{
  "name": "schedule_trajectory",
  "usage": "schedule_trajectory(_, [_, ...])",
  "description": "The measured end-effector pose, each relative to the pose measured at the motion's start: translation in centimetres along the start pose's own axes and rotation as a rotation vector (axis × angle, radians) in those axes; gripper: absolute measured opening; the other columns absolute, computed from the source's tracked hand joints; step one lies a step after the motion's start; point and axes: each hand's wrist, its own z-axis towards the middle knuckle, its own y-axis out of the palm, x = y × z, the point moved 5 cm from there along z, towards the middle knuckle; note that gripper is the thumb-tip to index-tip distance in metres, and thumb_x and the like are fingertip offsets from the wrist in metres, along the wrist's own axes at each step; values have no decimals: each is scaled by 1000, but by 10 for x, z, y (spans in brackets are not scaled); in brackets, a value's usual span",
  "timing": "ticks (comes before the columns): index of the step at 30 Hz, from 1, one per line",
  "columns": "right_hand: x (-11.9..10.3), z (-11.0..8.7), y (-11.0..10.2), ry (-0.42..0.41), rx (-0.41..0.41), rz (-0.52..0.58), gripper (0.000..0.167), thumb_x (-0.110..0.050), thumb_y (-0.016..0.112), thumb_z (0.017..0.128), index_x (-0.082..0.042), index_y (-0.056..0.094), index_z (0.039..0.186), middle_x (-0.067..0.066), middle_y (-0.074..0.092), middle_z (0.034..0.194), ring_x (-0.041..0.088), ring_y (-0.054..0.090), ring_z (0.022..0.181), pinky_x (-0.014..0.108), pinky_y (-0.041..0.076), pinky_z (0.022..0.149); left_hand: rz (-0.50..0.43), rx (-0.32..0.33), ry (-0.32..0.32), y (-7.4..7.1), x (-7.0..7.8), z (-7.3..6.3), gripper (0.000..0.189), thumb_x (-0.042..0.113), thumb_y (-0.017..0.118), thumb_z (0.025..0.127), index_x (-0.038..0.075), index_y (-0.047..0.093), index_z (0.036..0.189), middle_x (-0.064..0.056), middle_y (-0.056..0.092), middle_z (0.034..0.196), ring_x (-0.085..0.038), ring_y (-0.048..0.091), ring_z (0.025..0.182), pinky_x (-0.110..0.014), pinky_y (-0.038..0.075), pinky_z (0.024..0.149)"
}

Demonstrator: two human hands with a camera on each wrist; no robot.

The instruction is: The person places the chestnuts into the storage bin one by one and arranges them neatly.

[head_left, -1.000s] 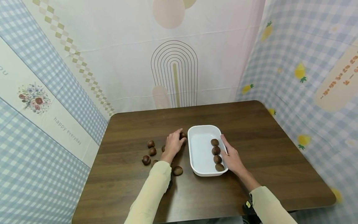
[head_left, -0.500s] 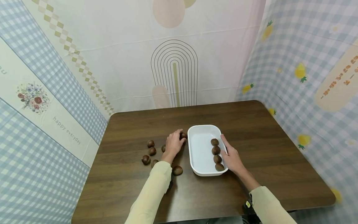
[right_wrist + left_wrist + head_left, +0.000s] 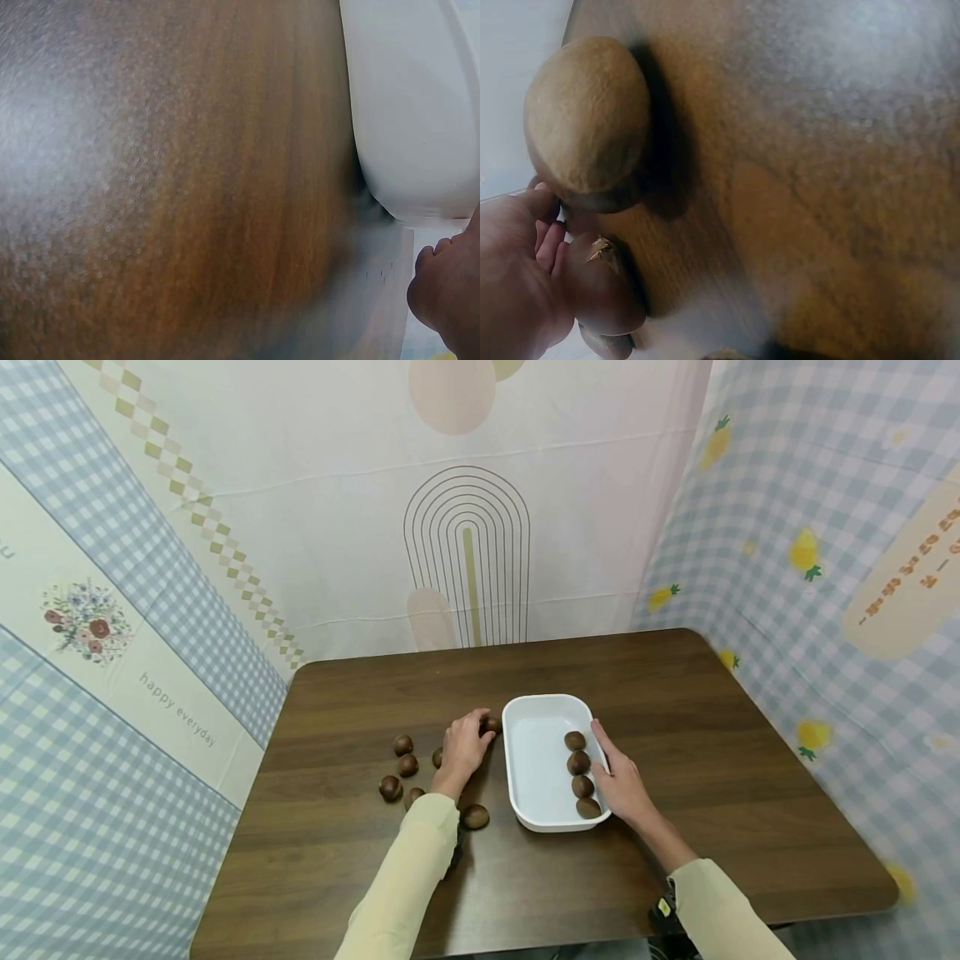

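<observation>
My left hand (image 3: 463, 746) is at the left side of a white rectangular dish (image 3: 540, 760), its thumb and fingers around a brown chestnut (image 3: 492, 725) beside the dish wall. In the left wrist view the left hand (image 3: 514, 277) shows curled fingers, hiding that nut, with a large chestnut (image 3: 589, 112) and a smaller chestnut (image 3: 604, 289) close by. My right hand (image 3: 624, 785) grips the dish's right rim, thumb toward the inside. Along that side in the dish several chestnuts lie in a row, one being a chestnut (image 3: 578, 763). The right wrist view shows the dish's outer wall (image 3: 412, 112).
Several loose chestnuts lie left of the dish, among them a chestnut (image 3: 391, 788) and a chestnut (image 3: 476, 817) near the left wrist; the left arm partly covers some. The brown wooden table (image 3: 720, 760) extends right of the dish. Printed curtains (image 3: 337, 527) stand behind and at both sides.
Almost nothing differs. The left hand and the chestnut at its fingertips have shifted very slightly toward me; the right hand and the dish have kept their place.
</observation>
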Motion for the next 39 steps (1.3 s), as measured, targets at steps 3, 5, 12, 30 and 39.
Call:
schedule_trajectory(3, [0, 0, 0, 5, -2, -4, 71, 1, 49, 103, -14, 28, 169, 10, 28, 173, 37, 37, 152, 59, 32, 120, -5, 1, -4, 1, -1, 0, 44, 21, 77, 101, 13, 67, 143, -8, 69, 140, -34, 67, 123, -50, 55, 102])
schedule_trajectory(5, [1, -1, 0, 11, -5, -7, 71, 1, 49, 103, -15, 28, 170, 9, 28, 173, 38, 36, 152, 59, 32, 121, -9, 1, -9, 1, -1, -1, 44, 21, 77, 101, 13, 67, 143, -7, 69, 141, -34, 67, 124, -50, 55, 102])
schedule_trajectory(12, [0, -1, 0, 16, -13, -10, 71, 1, 48, 104, -15, 26, 170, 9, 26, 173, 38, 33, 154, 59, 30, 122, -16, 16, 0, 1, 1, -3, 45, 20, 79, 99, 11, 67, 141, -8, 69, 141, -35, 67, 124, -51, 54, 102])
schedule_trajectory(30, [-1, -1, 0, 18, -2, -6, 72, 1, 48, 102, -14, 28, 170, 11, 29, 172, 37, 38, 150, 58, 32, 120, -13, 59, 8, 0, 2, -3, 43, 18, 81, 97, 12, 70, 138, -7, 71, 137, -34, 69, 121, -50, 56, 100])
schedule_trajectory(39, [-1, 0, 0, 4, 1, -4, 72, 2, 49, 101, -13, 29, 169, 10, 29, 172, 37, 37, 152, 58, 31, 121, -16, 67, 15, -10, -1, 2, 41, 19, 82, 97, 12, 71, 135, -8, 73, 134, -35, 69, 120, -50, 55, 100])
